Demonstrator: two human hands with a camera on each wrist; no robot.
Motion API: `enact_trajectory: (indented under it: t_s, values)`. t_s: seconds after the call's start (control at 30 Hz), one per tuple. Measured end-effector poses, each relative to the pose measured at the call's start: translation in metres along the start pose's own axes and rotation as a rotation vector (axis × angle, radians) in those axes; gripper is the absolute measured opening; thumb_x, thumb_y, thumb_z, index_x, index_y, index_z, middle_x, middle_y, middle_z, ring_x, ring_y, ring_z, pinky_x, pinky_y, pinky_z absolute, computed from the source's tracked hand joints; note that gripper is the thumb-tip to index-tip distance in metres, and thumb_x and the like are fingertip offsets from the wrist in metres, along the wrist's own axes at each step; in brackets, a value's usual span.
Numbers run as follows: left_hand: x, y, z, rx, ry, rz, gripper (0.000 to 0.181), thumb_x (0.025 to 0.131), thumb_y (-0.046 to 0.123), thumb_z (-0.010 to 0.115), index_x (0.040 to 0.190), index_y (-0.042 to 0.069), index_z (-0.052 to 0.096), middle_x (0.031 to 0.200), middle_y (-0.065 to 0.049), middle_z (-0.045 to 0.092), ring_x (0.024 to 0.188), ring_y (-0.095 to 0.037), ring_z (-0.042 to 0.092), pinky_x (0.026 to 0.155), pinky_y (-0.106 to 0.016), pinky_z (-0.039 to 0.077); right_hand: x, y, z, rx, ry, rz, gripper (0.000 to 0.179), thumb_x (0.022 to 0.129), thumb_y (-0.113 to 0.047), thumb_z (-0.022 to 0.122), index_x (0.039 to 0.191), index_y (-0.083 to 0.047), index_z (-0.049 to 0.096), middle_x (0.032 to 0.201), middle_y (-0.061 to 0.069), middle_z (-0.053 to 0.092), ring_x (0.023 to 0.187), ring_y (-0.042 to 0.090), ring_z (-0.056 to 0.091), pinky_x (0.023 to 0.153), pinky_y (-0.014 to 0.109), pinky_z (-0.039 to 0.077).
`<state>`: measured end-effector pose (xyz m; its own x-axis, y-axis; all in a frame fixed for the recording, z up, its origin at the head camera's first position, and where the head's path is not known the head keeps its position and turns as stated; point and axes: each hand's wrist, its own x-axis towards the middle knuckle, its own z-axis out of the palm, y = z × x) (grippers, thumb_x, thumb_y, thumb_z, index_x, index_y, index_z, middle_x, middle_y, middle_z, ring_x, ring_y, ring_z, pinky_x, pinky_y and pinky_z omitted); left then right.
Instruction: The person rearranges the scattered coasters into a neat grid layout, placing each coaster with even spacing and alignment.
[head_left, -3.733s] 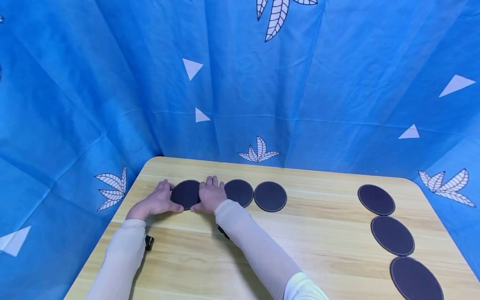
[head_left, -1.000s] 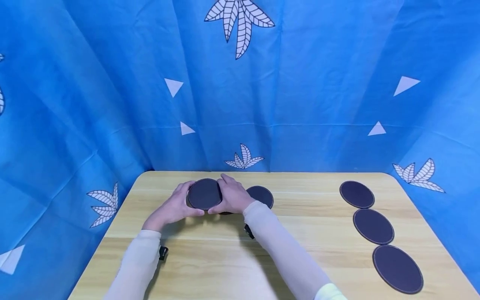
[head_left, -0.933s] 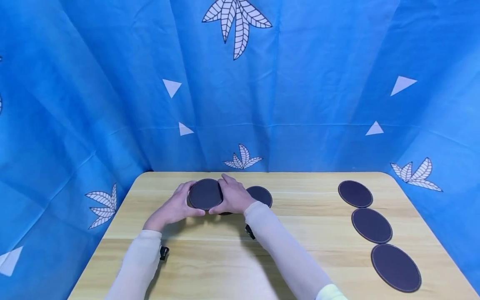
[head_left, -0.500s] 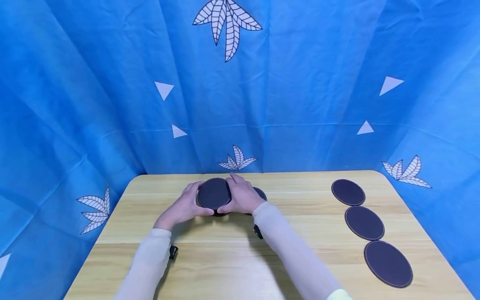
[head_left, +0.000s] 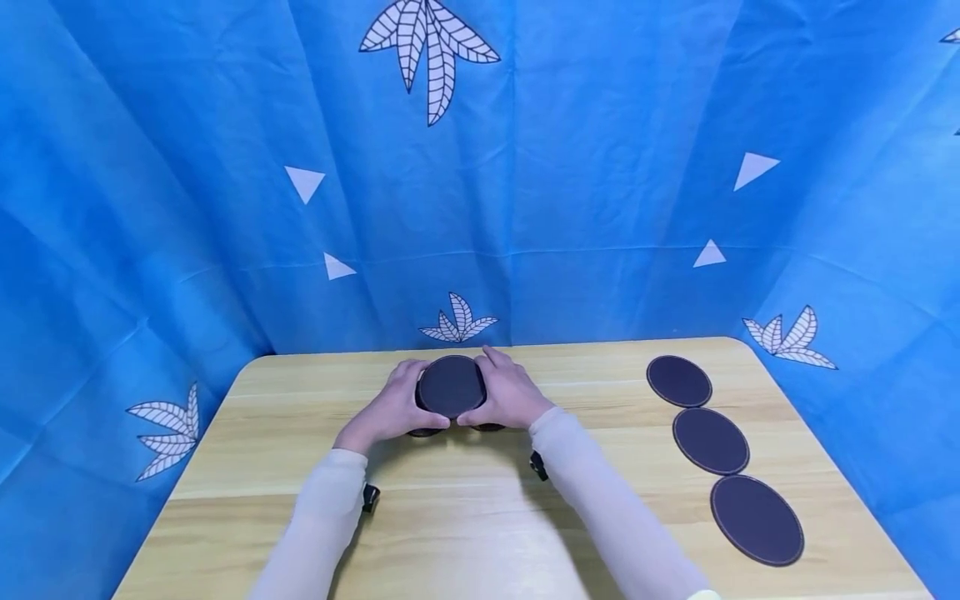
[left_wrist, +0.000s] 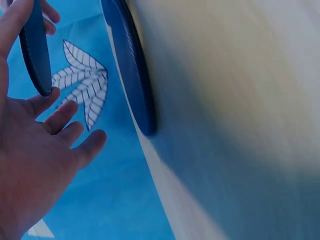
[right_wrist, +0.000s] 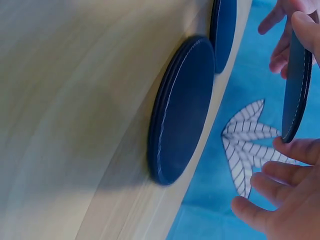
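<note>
Closest to us are two arms in pale sleeves (head_left: 611, 508), with a small black thing (head_left: 371, 498) by each wrist. They reach over a light wooden table (head_left: 465, 542). On the right side, three dark round mats lie flat in a slanting row, with their edges touching or nearly so: the near mat (head_left: 757, 520), the middle mat (head_left: 711, 441) and the back mat (head_left: 679, 381). Farther in, the left hand (head_left: 390, 408) and the right hand (head_left: 512, 392) hold one dark round disc (head_left: 452, 387) between them, up off the table. Each hand pinches its own side of the disc, thumb in front and fingertips behind, and some of the other fingers stick out loosely. Below the held disc, two more dark rounds sit side by side on the wood: the left round (left_wrist: 131, 75) and the right round (right_wrist: 187, 110). The right round has a white stitched edge, and it looks thick, but I can't tell how many layers it has. Behind the table hangs a blue cloth (head_left: 600, 167) with white leaves (head_left: 459, 321) and white triangles (head_left: 304, 183).
</note>
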<state>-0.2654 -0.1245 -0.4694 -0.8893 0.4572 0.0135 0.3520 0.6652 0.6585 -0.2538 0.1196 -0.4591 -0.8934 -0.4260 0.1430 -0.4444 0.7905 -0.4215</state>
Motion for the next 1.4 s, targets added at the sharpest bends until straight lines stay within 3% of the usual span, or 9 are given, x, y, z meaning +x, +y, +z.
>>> enact_trajectory:
  t_s: [0.3,0.63,0.97,1.4]
  values:
    - [0.018,0.02,0.016,0.046,-0.023,0.008,0.113,0.066,0.056,0.09,0.152,0.006,0.037,0.155,-0.013,0.032,0.139,-0.032,0.035,0.109,-0.053,0.037,-0.016,0.023,-0.009,0.04,0.024,0.041,0.102,0.064,-0.058,0.088,0.14,-0.002,0.051,0.153,0.026,0.037,0.142,0.039,0.035,0.11,0.058,0.035]
    - [0.038,0.043,0.045,0.068,-0.075,-0.007,0.118,0.069,0.057,0.088,0.158,0.006,0.029,0.162,-0.013,0.026,0.146,-0.031,0.028,0.113,-0.053,0.032,-0.04,0.05,-0.022,0.039,0.021,0.105,0.105,0.064,-0.056,0.09,0.142,0.0,0.049,0.154,0.028,0.036,0.141,0.042,0.036,0.11,0.059,0.034]
    - [0.051,0.063,0.062,0.113,-0.116,0.024,0.114,0.071,0.055,0.088,0.157,0.006,0.031,0.161,-0.015,0.027,0.147,-0.034,0.025,0.113,-0.06,0.028,-0.059,0.071,-0.03,0.057,0.003,0.167,0.103,0.065,-0.055,0.089,0.143,-0.002,0.048,0.156,0.028,0.032,0.139,0.046,0.037,0.108,0.06,0.036]
    - [0.065,0.081,0.084,0.212,-0.109,0.061,0.108,0.066,0.064,0.087,0.145,0.004,0.045,0.148,-0.014,0.04,0.136,-0.032,0.037,0.112,-0.053,0.031,-0.078,0.094,-0.04,0.086,-0.044,0.202,0.104,0.067,-0.055,0.088,0.148,-0.005,0.045,0.158,0.032,0.024,0.139,0.053,0.033,0.106,0.067,0.033]
